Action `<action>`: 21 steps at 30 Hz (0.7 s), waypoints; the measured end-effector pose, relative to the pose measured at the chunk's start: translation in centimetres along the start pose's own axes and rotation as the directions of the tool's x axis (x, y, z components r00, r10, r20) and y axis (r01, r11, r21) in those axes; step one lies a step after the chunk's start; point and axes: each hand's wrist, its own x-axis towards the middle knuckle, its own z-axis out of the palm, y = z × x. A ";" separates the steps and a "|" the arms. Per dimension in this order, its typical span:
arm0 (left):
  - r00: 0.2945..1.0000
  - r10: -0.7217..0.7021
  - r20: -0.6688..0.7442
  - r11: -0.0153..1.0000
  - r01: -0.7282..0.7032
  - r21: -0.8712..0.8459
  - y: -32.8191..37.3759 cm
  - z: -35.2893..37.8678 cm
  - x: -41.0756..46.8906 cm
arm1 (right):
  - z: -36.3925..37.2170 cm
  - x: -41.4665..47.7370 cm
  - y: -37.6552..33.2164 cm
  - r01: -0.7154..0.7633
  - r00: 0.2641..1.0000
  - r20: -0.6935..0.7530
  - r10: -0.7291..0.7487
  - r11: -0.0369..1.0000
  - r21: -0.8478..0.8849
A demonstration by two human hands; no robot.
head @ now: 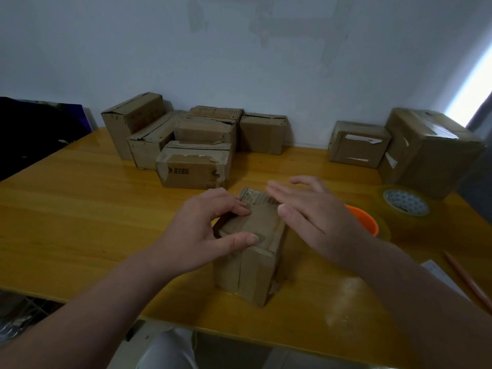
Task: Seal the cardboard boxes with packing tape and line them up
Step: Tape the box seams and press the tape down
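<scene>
A small cardboard box (pixel 250 265) stands near the front edge of the yellow wooden table (pixel 80 209), glossy tape running over its top and down its front. My left hand (pixel 205 233) holds its top left edge, thumb on the near corner and curled fingers on the far side. My right hand (pixel 314 217) hovers flat over the box's right side with fingers straight and slightly blurred; contact with the box is unclear. A roll of clear packing tape (pixel 404 206) lies flat to the right. A second tape roll with an orange core (pixel 367 222) sits partly behind my right hand.
Several cardboard boxes (pixel 194 145) are piled against the back wall at centre left. Two more boxes (pixel 359 145) (pixel 431 153) stand at the back right. A dark object (pixel 34 129) lies at the far left. An orange stick (pixel 468 278) and a white sheet (pixel 439 275) lie at the right edge.
</scene>
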 end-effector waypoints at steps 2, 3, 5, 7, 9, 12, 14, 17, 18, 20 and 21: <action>1.000 -0.002 -0.009 1.000 0.002 0.014 0.0 0.0 0.0 | 0.6 0.6 -0.5 -0.003 0.994 0.107 0.004 1.000 -0.007; 1.000 -0.003 -0.015 1.000 0.004 0.019 0.0 0.0 -0.1 | 0.9 0.8 -0.8 0.005 0.991 0.132 -0.004 1.000 -0.001; 1.000 -0.004 -0.025 1.000 0.005 0.024 0.2 0.1 -0.1 | 1.1 0.9 -1.1 0.009 0.990 0.143 -0.020 0.997 0.073; 0.999 -0.007 -0.035 0.999 0.009 0.048 0.5 0.1 0.0 | 0.9 0.7 -1.2 -0.015 0.996 0.091 -0.007 0.971 0.238; 0.998 -0.043 -0.037 0.992 0.047 0.116 1.1 0.1 0.2 | 0.8 0.5 -0.9 -0.005 0.998 -0.051 0.023 0.945 0.326; 0.989 -0.147 -0.006 0.936 0.141 0.322 2.4 0.2 0.6 | 0.8 0.1 0.2 0.005 0.961 -0.273 0.053 0.978 0.207; 0.976 -0.215 0.035 0.851 0.169 0.498 3.6 0.6 0.9 | 0.7 -0.2 0.9 -0.072 0.949 -0.292 0.120 0.983 0.171; 0.949 -0.310 0.052 0.790 0.227 0.570 4.7 1.2 1.5 | 0.5 -0.7 1.7 -0.189 0.944 -0.241 0.224 0.969 0.157; 0.944 -0.328 0.038 0.797 0.255 0.547 4.8 1.2 1.8 | 0.5 -0.8 1.9 -0.221 0.943 -0.212 0.255 0.960 0.171; 0.939 -0.343 -0.025 0.818 0.312 0.483 4.4 0.9 2.3 | 0.7 -0.9 2.3 -0.291 0.941 -0.121 0.316 0.939 0.185; 0.935 -0.350 -0.065 0.827 0.341 0.447 4.1 0.7 2.5 | 0.7 -1.0 2.5 -0.323 0.937 -0.080 0.341 0.929 0.182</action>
